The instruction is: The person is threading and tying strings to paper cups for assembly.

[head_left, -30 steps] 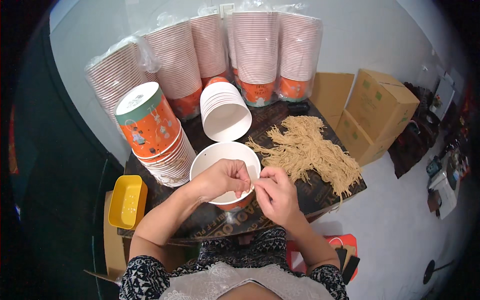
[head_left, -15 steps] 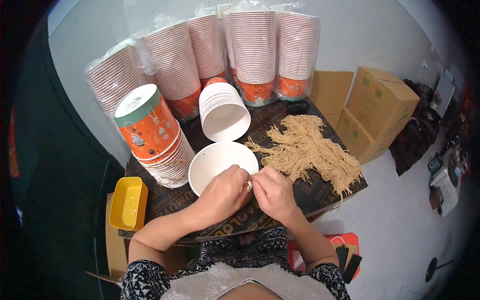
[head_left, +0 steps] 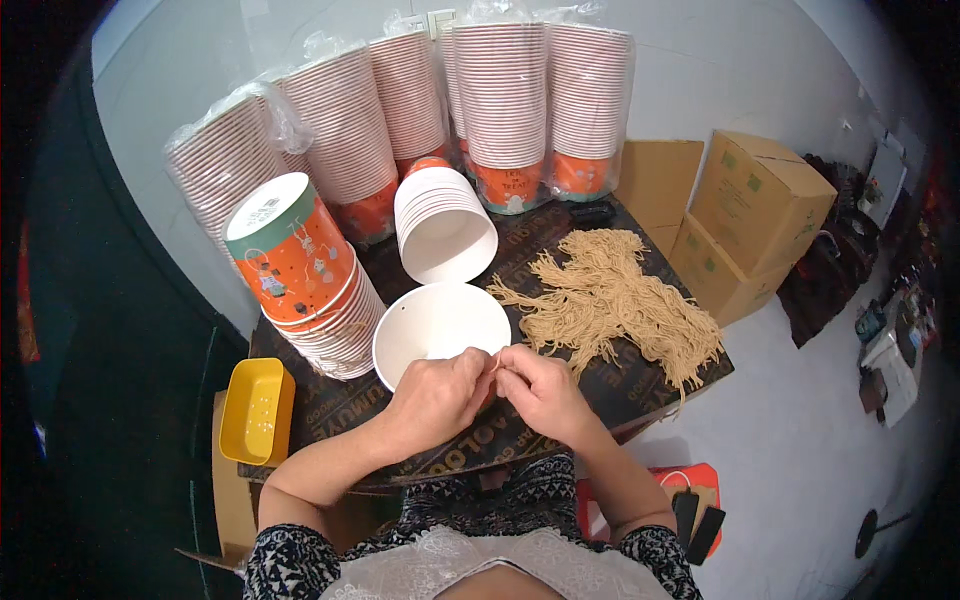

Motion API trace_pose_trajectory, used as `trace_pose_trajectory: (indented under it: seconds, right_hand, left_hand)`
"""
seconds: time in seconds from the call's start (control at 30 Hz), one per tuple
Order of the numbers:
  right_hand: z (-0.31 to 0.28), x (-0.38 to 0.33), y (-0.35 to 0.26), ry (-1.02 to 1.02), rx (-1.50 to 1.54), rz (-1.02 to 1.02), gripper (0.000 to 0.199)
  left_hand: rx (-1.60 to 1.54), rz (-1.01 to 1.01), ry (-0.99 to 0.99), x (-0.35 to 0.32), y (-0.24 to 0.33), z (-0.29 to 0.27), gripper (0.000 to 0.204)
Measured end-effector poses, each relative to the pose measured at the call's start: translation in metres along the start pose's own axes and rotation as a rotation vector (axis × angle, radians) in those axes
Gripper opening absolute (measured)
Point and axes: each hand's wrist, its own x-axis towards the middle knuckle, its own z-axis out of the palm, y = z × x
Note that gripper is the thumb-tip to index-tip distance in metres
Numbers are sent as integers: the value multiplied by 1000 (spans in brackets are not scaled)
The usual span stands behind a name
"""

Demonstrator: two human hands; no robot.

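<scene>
A white paper bucket [head_left: 440, 315] stands on the dark table in front of me, its mouth turned up toward me and a small hole in its far left rim. My left hand [head_left: 437, 398] and my right hand [head_left: 545, 397] meet at its near right rim. Both are closed, pinching a short bit of tan cord [head_left: 497, 360] between the fingertips; most of it is hidden by the fingers. Right of the bucket lies a loose heap of tan cords [head_left: 620, 295].
On the left rises a stack of upturned orange buckets [head_left: 300, 260]. Nested white buckets [head_left: 450, 235] lie tipped behind the working one. Tall wrapped bucket stacks [head_left: 500, 100] line the wall. A yellow tray [head_left: 285, 410] with small white bits sits at the left edge; cardboard boxes [head_left: 760, 200] stand right.
My fingers have shifted at the rim: the right hand's fingers have rolled over, and the left hand has turned slightly. The view has moved a little; the bucket stays in place.
</scene>
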Motion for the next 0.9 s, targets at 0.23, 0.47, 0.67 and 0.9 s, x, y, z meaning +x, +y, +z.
trace_pose_trajectory:
  seconds: [0.23,0.47,0.67,0.9]
  right_hand:
    - [22,-14,14,252,-89,-207,8]
    - [26,-25,16,363,-347,-519,22]
    - [31,-28,33,438,-336,-591,21]
    - [36,-17,28,511,-191,-477,16]
  left_hand:
    - [-185,-121,-16,4,-6,0,15]
    - [-334,-267,-46,10,-8,-5,10]
    - [-294,-356,-25,15,-13,-2,9]
    - [-248,-295,-22,9,-11,-5,6]
